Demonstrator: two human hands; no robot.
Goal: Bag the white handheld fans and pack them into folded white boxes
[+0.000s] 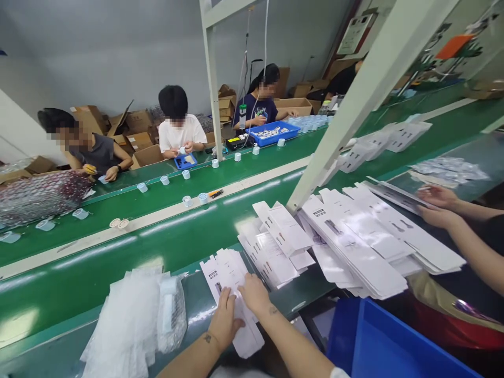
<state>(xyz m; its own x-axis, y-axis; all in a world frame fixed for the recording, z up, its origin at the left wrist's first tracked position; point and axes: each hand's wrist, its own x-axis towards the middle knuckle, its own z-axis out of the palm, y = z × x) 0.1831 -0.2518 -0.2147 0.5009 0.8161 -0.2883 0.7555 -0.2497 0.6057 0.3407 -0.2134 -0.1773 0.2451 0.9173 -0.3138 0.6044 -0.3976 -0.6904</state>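
In front of me lies a flat, unfolded white cardboard box with dark print and tabs at its far end. It appears to be part of a small stack that overhangs the bench's near edge. My left hand grips its left side, fingers over the printed face and thumb near the edge. Gripping the right side, my right hand has its fingers curled at the edge, their tips partly hidden. Left of my hands are translucent bubble bags, with a wrapped pale-blue item beside them. More flat white boxes sit to the right.
A green conveyor belt runs across, carrying small pale cups. Co-workers sit along its far side near a blue tray. At right, a co-worker's hands hold a flat box. A slanted post and a blue bin stand nearby.
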